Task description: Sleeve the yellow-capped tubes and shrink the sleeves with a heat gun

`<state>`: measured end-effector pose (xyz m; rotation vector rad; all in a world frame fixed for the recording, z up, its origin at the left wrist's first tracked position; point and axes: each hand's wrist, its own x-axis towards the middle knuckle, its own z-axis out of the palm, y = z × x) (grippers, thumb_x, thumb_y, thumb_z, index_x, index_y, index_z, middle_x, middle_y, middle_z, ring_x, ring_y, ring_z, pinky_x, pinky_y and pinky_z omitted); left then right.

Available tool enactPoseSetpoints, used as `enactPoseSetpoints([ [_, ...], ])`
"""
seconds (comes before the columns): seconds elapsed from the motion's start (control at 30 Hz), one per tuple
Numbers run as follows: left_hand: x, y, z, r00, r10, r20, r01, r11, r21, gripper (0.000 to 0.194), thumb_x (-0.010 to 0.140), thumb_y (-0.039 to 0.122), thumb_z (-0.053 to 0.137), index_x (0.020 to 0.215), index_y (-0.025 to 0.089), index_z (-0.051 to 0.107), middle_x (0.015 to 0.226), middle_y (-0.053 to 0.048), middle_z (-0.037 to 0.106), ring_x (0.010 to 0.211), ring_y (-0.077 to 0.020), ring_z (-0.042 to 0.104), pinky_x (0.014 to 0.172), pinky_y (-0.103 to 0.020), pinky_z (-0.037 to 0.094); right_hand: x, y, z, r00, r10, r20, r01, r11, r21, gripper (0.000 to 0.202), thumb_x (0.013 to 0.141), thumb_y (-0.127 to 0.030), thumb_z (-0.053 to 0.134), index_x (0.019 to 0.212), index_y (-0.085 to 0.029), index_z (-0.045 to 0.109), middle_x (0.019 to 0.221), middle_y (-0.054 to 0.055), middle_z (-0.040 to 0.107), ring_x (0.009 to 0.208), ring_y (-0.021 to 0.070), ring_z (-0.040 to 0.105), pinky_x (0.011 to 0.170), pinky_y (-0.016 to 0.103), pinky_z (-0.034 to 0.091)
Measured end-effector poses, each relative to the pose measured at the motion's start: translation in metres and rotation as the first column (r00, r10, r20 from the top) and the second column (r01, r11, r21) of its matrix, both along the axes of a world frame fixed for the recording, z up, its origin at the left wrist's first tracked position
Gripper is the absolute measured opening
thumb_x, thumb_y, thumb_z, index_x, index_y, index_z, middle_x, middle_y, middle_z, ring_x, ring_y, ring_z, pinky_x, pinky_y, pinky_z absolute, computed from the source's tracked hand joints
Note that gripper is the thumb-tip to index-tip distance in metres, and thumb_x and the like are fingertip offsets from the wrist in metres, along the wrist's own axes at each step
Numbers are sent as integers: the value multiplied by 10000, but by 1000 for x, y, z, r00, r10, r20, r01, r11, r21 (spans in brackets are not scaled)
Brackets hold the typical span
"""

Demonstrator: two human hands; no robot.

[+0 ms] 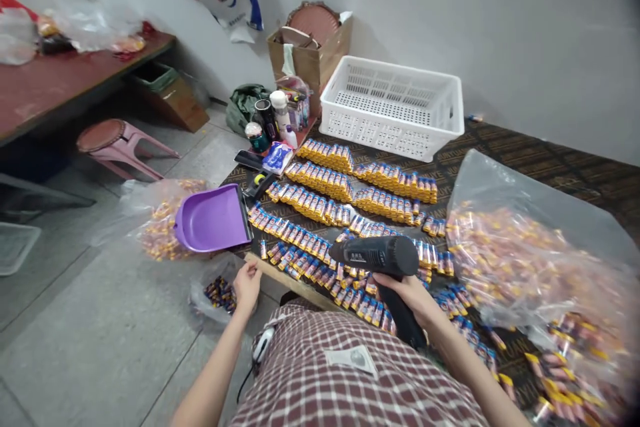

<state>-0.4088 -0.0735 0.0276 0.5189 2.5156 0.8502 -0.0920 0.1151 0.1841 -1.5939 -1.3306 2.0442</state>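
Lettering on the black pistol-shaped tool (373,253) is too small to read. The tool conceals part of the small cylinders (305,240) behind it; its handle (403,317) obscures some fingers of the right hand (417,300). The far-left red table (50,90) and right-side filled bag (520,260) are cut off by the edges.

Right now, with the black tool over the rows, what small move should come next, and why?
Probably pass the black tool along the front rows of small tubes: the right hand grips its handle, its nozzle hangs over them, and the left hand is at the wooden table edge.
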Motion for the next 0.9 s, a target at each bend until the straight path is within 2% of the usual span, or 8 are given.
enactPoseSetpoints([
  [0.2, -14, -3, -3, 998, 22, 61, -24, 999, 32, 249, 726, 247, 519, 932, 146, 615, 955, -98, 691, 819, -183, 658, 770, -286, 503, -41, 6, 2, 1000, 24, -19, -24, 999, -24, 349, 619, -404, 743, 836, -151, 641, 759, 55, 683, 551, 168, 598, 505, 270, 448],
  [0.33, -35, -8, -11, 997, 31, 77, -36, 997, 64, 240, 717, 231, 522, 923, 149, 613, 933, -93, 691, 790, -174, 654, 769, -298, 508, -67, 7, 5, 998, 52, -46, -53, 998, -31, 340, 616, -410, 746, 788, -138, 638, 708, 53, 666, 529, 159, 591, 509, 275, 459],
  [0.53, -66, -9, -18, 994, 36, 103, -48, 993, 112, 216, 703, 247, 531, 879, 160, 620, 861, -74, 692, 774, -177, 649, 783, -318, 509, -110, 10, 4, 995, 98, -3, -98, 995, 14, 347, 627, -421, 737, 802, -138, 636, 594, 30, 630, 506, 159, 568, 474, 269, 447],
  [0.67, -82, -9, -23, 994, 52, 96, -65, 990, 129, 215, 695, 231, 533, 875, 156, 624, 859, -75, 692, 776, -176, 650, 791, -322, 508, -140, 13, 6, 991, 127, 49, -127, 992, 5, 361, 612, -441, 735, 792, -145, 632, 579, 28, 630, 469, 155, 553, 453, 271, 437],
  [0.9, -105, -17, -36, 989, 88, 121, -108, 980, 166, 207, 678, 235, 547, 848, 151, 630, 806, -66, 687, 736, -174, 643, 765, -323, 509, -182, 15, 6, 987, 160, 14, -160, 987, 11, 337, 607, -415, 747, 774, -146, 632, 570, 25, 631, 476, 151, 554, 457, 256, 414],
])
